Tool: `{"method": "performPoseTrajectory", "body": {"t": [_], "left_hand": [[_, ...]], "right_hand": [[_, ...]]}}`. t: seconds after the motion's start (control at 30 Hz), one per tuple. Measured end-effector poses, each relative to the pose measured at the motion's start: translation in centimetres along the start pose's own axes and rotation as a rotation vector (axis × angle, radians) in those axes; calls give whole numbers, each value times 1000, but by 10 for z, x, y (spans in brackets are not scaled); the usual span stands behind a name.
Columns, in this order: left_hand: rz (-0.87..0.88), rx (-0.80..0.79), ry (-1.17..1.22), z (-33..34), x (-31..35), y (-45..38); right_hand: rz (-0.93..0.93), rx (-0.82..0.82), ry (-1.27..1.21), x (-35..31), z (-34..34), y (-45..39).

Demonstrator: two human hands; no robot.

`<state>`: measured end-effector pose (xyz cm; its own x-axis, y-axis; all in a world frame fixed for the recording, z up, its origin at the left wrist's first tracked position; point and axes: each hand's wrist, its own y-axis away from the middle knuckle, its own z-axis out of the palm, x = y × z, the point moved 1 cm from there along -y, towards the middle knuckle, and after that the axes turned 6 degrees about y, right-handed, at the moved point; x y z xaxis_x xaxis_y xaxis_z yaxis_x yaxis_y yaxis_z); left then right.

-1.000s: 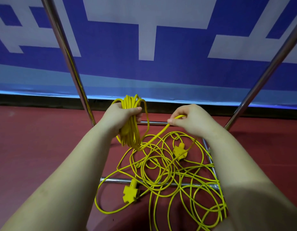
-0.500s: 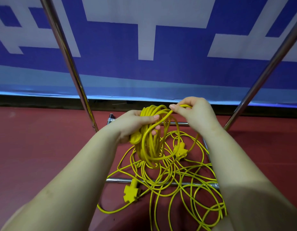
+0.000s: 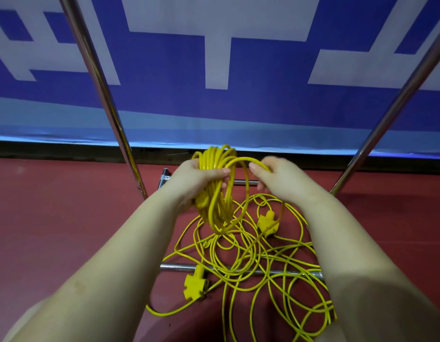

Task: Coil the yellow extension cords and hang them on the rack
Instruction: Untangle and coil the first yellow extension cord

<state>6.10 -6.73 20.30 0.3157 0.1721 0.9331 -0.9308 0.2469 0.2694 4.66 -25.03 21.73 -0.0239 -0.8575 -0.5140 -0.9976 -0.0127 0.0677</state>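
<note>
Head view
Left hand (image 3: 199, 183): closed round the coil (image 3: 217, 191), thumb laid across the strands, fingers wrapped behind.
Coil: a bunch of yellow loops, standing above the fist and hanging below it, held clear of the floor (image 3: 53, 218).
Right hand (image 3: 278, 180): just beside the left, pinching one strand (image 3: 241, 161) between thumb and curled fingers; slightly blurred.
Strand: arches from the right hand over to the top of the coil, touching it there.
Loose cord (image 3: 263, 262): a tangle of yellow loops on the red floor below both hands, spread toward the right forearm and the lower edge of the frame; partly lying over the near bar (image 3: 179, 267).
Socket (image 3: 267, 222): yellow block in the tangle, below the right hand, near the bottom of the coil.
Second socket (image 3: 195, 287): yellow block on the floor, touching the near bar, left of the tangle.
Rack: two shiny posts, left post (image 3: 103, 95) and right post (image 3: 396, 107), slanting up out of frame; far bar (image 3: 241, 181) low behind the hands; near bar low on the floor.
Banner (image 3: 214, 58): blue with white shapes, behind the rack, its lower edge meeting a dark strip at the far edge of the floor.
</note>
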Motion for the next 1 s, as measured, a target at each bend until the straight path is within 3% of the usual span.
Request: {"method": "performPoseTrajectory", "body": {"t": [0.07, 0.13, 0.3, 0.43, 0.6, 0.73, 1.0], "left_hand": [[49, 62, -1, -6, 2, -4], [91, 100, -39, -12, 2, -8], [55, 133, -196, -18, -4, -9], [-17, 56, -225, -11, -11, -5], [-61, -37, -180, -1, -13, -1], [-46, -21, -242, -1, -13, 0], [-28, -115, -149, 6, -10, 3]], "right_hand": [[93, -126, 101, 7, 4, 0], [94, -118, 34, 8, 1, 1], [1, 263, -444, 0, -11, 0], [-85, 308, -349, -5, -14, 3], [-142, 228, -322, -8, -21, 10], [-130, 184, -293, -5, -21, 10], [-100, 211, -228, -1, -23, 9]]}}
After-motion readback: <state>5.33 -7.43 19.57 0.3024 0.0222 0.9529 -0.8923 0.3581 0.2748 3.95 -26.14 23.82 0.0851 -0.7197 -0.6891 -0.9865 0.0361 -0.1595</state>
